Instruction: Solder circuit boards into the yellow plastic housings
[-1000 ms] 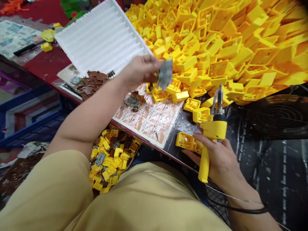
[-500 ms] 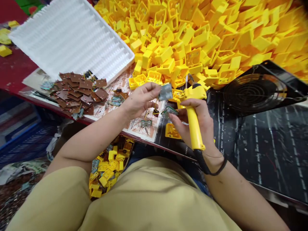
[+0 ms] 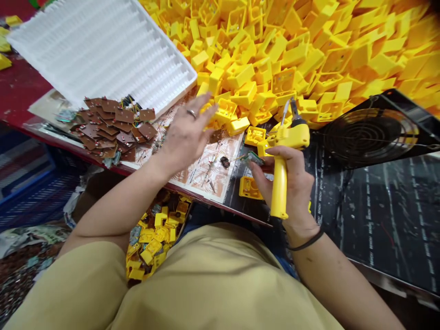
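Observation:
My right hand (image 3: pixel 296 185) is wrapped round the yellow handle of a soldering gun (image 3: pixel 280 183), its metal tip pointing up and away from me. Between the thumb and fingers of that same hand is a small green circuit board (image 3: pixel 253 158), with thin wires running left to a small black round part (image 3: pixel 225 162). My left hand (image 3: pixel 187 135), slightly blurred, hovers over the printed paper (image 3: pixel 206 176) with its fingers spread; I see nothing held in it. Just below the circuit board lies an open yellow plastic case (image 3: pixel 250 188).
A large heap of yellow cases (image 3: pixel 268 50) covers the back. Brown circuit boards (image 3: pixel 113 123) are piled at left before a white ribbed foam tray (image 3: pixel 103 50). A black fan (image 3: pixel 371 128) stands at right. Below the table edge, a container holds yellow cases (image 3: pixel 154 247).
My left hand has moved left from the circuit board and its fingers have opened; the grey-blue piece it pinched no longer shows there. My right hand has shifted slightly right with the soldering gun.

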`<action>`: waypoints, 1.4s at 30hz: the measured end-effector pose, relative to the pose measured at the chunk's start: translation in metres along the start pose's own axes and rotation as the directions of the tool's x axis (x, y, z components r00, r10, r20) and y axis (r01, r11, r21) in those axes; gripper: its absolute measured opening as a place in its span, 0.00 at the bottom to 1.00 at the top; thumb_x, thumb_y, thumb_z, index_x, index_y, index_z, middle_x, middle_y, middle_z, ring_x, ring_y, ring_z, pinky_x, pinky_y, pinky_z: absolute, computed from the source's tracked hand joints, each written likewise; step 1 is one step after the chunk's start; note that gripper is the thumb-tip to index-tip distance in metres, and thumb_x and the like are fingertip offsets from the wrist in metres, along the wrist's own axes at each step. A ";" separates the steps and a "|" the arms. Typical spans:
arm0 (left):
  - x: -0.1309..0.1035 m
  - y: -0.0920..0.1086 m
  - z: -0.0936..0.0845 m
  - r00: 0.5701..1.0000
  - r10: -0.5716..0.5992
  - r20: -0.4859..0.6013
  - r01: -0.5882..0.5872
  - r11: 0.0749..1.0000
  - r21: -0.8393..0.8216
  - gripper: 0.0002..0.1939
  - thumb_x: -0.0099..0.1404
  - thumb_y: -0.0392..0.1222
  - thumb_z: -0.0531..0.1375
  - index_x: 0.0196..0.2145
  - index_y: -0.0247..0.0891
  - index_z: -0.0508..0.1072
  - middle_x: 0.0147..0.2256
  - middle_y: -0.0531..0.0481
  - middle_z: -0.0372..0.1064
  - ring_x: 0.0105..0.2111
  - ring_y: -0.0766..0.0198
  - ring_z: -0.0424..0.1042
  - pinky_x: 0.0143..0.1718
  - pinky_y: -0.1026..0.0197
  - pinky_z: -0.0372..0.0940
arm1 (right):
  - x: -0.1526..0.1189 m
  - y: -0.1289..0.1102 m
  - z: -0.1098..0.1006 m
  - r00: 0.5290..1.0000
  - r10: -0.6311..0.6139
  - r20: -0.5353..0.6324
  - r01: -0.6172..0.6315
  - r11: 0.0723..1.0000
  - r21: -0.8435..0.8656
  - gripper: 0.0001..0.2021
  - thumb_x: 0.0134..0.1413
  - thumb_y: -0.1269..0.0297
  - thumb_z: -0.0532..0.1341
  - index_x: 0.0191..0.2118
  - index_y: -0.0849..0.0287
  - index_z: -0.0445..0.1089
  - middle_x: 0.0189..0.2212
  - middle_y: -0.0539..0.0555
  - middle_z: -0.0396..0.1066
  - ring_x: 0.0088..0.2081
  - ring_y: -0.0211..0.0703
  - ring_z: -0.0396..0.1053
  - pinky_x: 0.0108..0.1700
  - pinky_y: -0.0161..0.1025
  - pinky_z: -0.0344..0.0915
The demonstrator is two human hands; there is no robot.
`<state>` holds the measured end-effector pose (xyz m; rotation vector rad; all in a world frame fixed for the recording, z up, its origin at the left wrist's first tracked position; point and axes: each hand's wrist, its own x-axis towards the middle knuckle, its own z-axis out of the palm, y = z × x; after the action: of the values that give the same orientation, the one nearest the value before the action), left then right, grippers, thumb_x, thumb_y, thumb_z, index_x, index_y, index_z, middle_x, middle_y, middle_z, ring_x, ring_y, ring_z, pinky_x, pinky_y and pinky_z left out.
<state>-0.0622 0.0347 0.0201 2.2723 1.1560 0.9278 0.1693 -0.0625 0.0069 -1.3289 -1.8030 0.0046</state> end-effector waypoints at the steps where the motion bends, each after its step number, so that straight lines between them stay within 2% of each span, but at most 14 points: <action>1: -0.007 0.008 0.004 0.995 0.069 0.077 -0.072 0.997 0.035 0.21 0.69 0.46 0.58 0.58 0.42 0.69 0.62 0.44 0.66 0.64 0.50 0.62 0.64 0.43 0.59 | 0.000 0.000 0.000 1.000 -0.021 -0.001 0.021 1.000 -0.019 0.14 0.60 0.63 0.67 0.48 0.54 0.63 0.34 0.50 0.77 0.29 0.46 0.77 0.25 0.34 0.72; 3: -0.019 0.020 0.014 0.961 0.150 0.231 -0.164 0.986 0.042 0.25 0.68 0.46 0.59 0.61 0.40 0.66 0.63 0.42 0.66 0.64 0.50 0.63 0.64 0.43 0.58 | 0.001 -0.002 -0.002 0.998 -0.064 -0.005 0.064 0.997 -0.052 0.14 0.61 0.65 0.66 0.49 0.55 0.63 0.34 0.50 0.77 0.30 0.46 0.78 0.26 0.34 0.72; 6: -0.024 0.029 0.032 0.932 0.111 0.346 -0.142 0.988 0.064 0.27 0.66 0.41 0.61 0.61 0.38 0.66 0.53 0.41 0.75 0.58 0.51 0.69 0.64 0.42 0.55 | 0.001 -0.005 -0.007 0.992 -0.122 -0.017 0.120 0.989 -0.091 0.15 0.61 0.66 0.66 0.50 0.55 0.63 0.34 0.49 0.76 0.30 0.44 0.77 0.28 0.34 0.72; 9: -0.017 0.029 0.038 0.933 0.032 0.358 -0.076 0.991 0.110 0.13 0.65 0.36 0.60 0.47 0.38 0.76 0.39 0.48 0.79 0.49 0.55 0.74 0.65 0.42 0.52 | 0.001 -0.006 -0.012 0.987 -0.158 -0.018 0.154 0.977 -0.144 0.14 0.63 0.65 0.64 0.51 0.54 0.62 0.34 0.49 0.76 0.29 0.43 0.77 0.28 0.33 0.72; 12: -0.009 0.026 0.033 0.919 0.020 0.394 -0.055 0.995 0.077 0.05 0.65 0.37 0.60 0.36 0.38 0.77 0.36 0.50 0.79 0.45 0.57 0.75 0.63 0.43 0.54 | 0.001 0.000 -0.016 0.981 -0.194 -0.003 0.189 0.960 -0.208 0.14 0.64 0.66 0.63 0.52 0.55 0.62 0.33 0.49 0.75 0.29 0.41 0.76 0.28 0.32 0.70; 19: -0.013 0.031 0.024 0.959 0.102 0.265 -0.165 0.960 0.227 0.12 0.67 0.39 0.56 0.42 0.37 0.78 0.37 0.47 0.78 0.41 0.58 0.76 0.53 0.52 0.61 | -0.004 0.011 -0.012 0.958 -0.282 0.048 0.282 0.904 -0.322 0.10 0.66 0.68 0.60 0.51 0.56 0.65 0.30 0.48 0.72 0.27 0.39 0.72 0.29 0.35 0.65; 22: -0.014 0.031 0.024 0.925 0.069 0.375 -0.187 0.940 0.287 0.11 0.66 0.40 0.57 0.40 0.38 0.79 0.33 0.49 0.78 0.36 0.59 0.75 0.47 0.54 0.62 | -0.006 0.011 -0.006 0.957 -0.287 0.045 0.285 0.897 -0.337 0.10 0.66 0.69 0.60 0.51 0.57 0.65 0.30 0.48 0.71 0.27 0.38 0.70 0.29 0.35 0.63; 27: -0.004 0.033 0.024 0.825 -0.028 0.565 -0.176 0.937 0.303 0.22 0.74 0.49 0.51 0.34 0.40 0.82 0.30 0.46 0.78 0.39 0.56 0.74 0.52 0.46 0.58 | -0.008 0.008 0.001 0.945 -0.323 0.044 0.319 0.891 -0.323 0.12 0.64 0.73 0.58 0.51 0.55 0.65 0.28 0.47 0.68 0.26 0.37 0.67 0.28 0.35 0.60; 29: -0.001 0.035 0.026 0.827 -0.052 0.559 -0.112 0.961 0.255 0.21 0.75 0.50 0.50 0.40 0.41 0.82 0.37 0.45 0.80 0.45 0.52 0.74 0.54 0.44 0.58 | -0.008 0.006 0.001 0.943 -0.332 0.017 0.321 0.897 -0.304 0.13 0.63 0.74 0.60 0.51 0.55 0.65 0.27 0.45 0.68 0.25 0.36 0.66 0.28 0.34 0.61; 31: -0.001 0.035 0.031 0.879 -0.061 0.473 -0.007 0.990 0.140 0.19 0.74 0.49 0.52 0.47 0.42 0.81 0.45 0.45 0.80 0.49 0.51 0.74 0.55 0.45 0.60 | -0.008 0.003 0.001 0.948 -0.318 -0.018 0.301 0.913 -0.274 0.14 0.61 0.73 0.62 0.50 0.55 0.65 0.27 0.45 0.69 0.24 0.35 0.67 0.29 0.33 0.63; 35: -0.002 0.034 0.042 0.961 -0.117 0.253 0.193 0.934 -0.301 0.17 0.70 0.50 0.58 0.46 0.38 0.81 0.44 0.46 0.81 0.45 0.59 0.78 0.50 0.59 0.68 | -0.008 -0.003 0.002 0.975 -0.201 -0.094 0.182 0.967 -0.178 0.15 0.62 0.68 0.64 0.51 0.55 0.62 0.31 0.46 0.73 0.27 0.37 0.73 0.29 0.31 0.69; 38: -0.003 0.040 0.046 0.954 -0.229 0.194 0.297 0.811 -0.504 0.15 0.65 0.51 0.64 0.39 0.37 0.82 0.38 0.47 0.81 0.37 0.62 0.79 0.40 0.63 0.71 | -0.010 -0.006 0.002 0.988 -0.111 -0.107 0.099 0.989 -0.109 0.16 0.62 0.66 0.64 0.52 0.53 0.60 0.35 0.48 0.75 0.29 0.38 0.76 0.29 0.31 0.72; 40: -0.002 0.046 0.049 0.924 -0.309 0.226 0.383 0.724 -0.574 0.15 0.62 0.52 0.66 0.37 0.36 0.81 0.33 0.47 0.80 0.29 0.64 0.76 0.30 0.65 0.69 | -0.012 -0.006 0.001 0.990 -0.089 -0.108 0.079 0.993 -0.088 0.16 0.62 0.66 0.65 0.52 0.53 0.60 0.37 0.49 0.75 0.29 0.38 0.76 0.28 0.31 0.72; 42: -0.001 0.052 0.053 0.908 -0.334 0.254 0.416 0.643 -0.643 0.15 0.60 0.52 0.68 0.35 0.35 0.79 0.32 0.48 0.79 0.27 0.66 0.75 0.27 0.66 0.67 | -0.015 -0.007 0.001 0.989 -0.095 -0.110 0.086 0.993 -0.084 0.16 0.62 0.66 0.65 0.51 0.53 0.60 0.36 0.48 0.75 0.28 0.38 0.76 0.28 0.30 0.72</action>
<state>0.0037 0.0014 0.0164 1.3854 0.9586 0.8524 0.1645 -0.0767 0.0000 -1.2745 -1.7809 -0.1896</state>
